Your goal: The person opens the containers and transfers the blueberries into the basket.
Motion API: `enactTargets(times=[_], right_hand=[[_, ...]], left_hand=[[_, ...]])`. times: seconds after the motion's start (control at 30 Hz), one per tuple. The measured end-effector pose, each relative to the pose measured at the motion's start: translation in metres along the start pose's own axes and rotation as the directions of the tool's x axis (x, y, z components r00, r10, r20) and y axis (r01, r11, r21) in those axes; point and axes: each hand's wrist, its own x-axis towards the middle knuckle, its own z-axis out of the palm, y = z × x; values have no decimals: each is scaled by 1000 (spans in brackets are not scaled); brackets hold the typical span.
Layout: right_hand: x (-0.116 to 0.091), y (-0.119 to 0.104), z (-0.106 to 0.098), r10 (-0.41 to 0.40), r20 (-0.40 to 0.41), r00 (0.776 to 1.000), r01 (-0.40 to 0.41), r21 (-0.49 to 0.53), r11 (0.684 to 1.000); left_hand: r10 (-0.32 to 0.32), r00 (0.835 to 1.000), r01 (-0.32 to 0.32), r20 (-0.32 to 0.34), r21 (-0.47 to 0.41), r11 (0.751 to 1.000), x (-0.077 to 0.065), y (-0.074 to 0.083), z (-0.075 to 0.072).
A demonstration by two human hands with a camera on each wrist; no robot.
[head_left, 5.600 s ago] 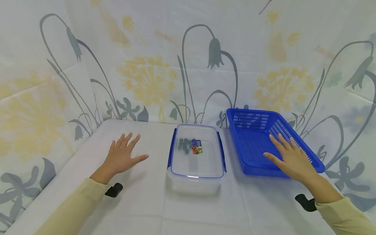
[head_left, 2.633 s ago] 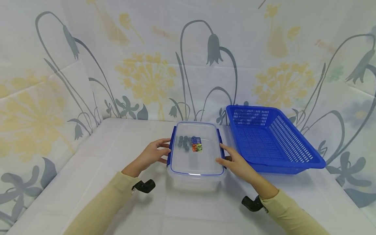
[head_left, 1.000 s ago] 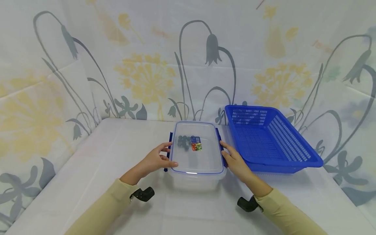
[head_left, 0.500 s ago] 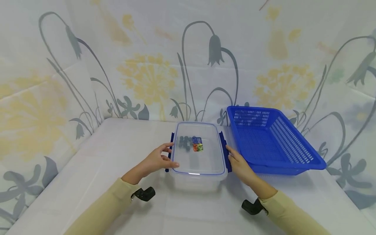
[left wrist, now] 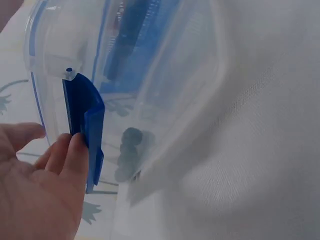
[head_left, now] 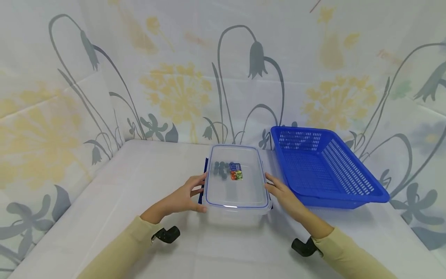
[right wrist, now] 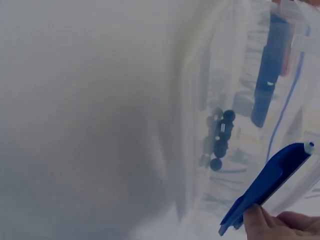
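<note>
A clear food container (head_left: 237,217) stands on the white cloth under a clear lid (head_left: 226,193) with a blue seal and a fruit label. Several dark round balls (right wrist: 220,137) lie inside. Its left blue latch (left wrist: 94,135) stands swung out from the wall. Fingertips of my left hand (head_left: 179,198) touch that latch, the thumb apart from them near the lid's edge. Across the box, my right hand (head_left: 287,199) rests its fingertips at the right latch (right wrist: 272,180), which also sticks outward. The right thumb is hidden.
A blue plastic basket (head_left: 313,178) stands right of the container, close behind my right hand. White cloth (head_left: 153,166) covers the table, and a flower-printed sheet (head_left: 181,50) hangs behind and at both sides.
Both hands came in from apart to the container's sides, and both latches swung outward. Since half a second ago, my left thumb has slid off the lid's top toward the front left corner.
</note>
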Motion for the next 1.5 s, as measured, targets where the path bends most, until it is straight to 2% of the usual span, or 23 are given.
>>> enactTargets(times=[0.07, 0.13, 0.27, 0.37, 0.57, 0.73, 1.0, 1.27, 1.5], right_hand=[[-1, 3, -2, 4, 34, 999, -4, -4, 1000], [-2, 6, -4, -21, 79, 997, 21, 1, 1000], [-1, 9, -8, -87, 185, 979, 85, 20, 996], [0, 10, -10, -107, 257, 961, 100, 41, 994], [-1, 10, -13, -120, 330, 936, 109, 52, 993], [-1, 9, -15, -103, 329, 939, 108, 3, 994], [1, 8, -15, -122, 303, 945, 139, -36, 990], [2, 3, -17, -156, 282, 947, 158, 17, 987], [1, -1, -16, -181, 248, 952, 204, -71, 976]], left_hand=[[25, 998, -26, 50, 18, 1000, -1, -1, 1], [30, 998, -32, 54, 43, 999, 0, 0, 2], [44, 999, -44, -2, 63, 997, 2, 1, 5], [51, 998, -49, -39, 62, 997, 1, 0, 5], [60, 994, -51, -89, 105, 993, 0, 1, 6], [68, 992, -54, -104, 132, 990, 0, 3, 6], [56, 991, -41, -122, 118, 992, 1, 3, 4], [18, 993, -13, -119, 42, 999, 0, 7, 3], [13, 996, -14, -84, -9, 1000, -1, 8, 1]])
